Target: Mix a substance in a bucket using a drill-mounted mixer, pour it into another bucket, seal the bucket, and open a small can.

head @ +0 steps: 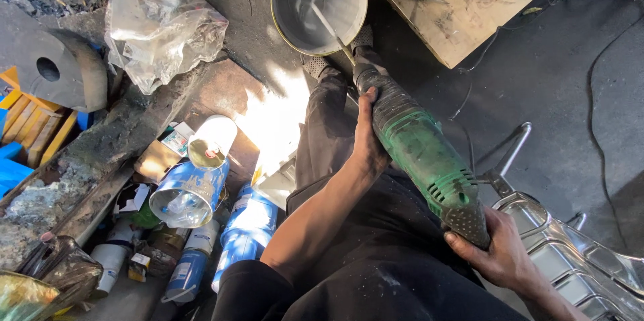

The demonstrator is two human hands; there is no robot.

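Note:
I hold a green and black power drill [419, 150] in both hands, angled toward a round metal bucket [285, 22]. My left hand [368, 136] wraps the drill's front barrel. My right hand [495, 248] grips the black rear handle. A thin metal mixing rod [329, 26] runs from the chuck into grey paint inside the bucket. My dark trouser legs lie under the drill, one shoe next to the bucket.
A wooden board [463, 6] with a screwdriver lies beyond the bucket. Several blue and white cans [191, 190] pile at left, with a crumpled plastic bag [157, 22] above. A metal chair frame [577, 254] is at right; cables cross the dark floor.

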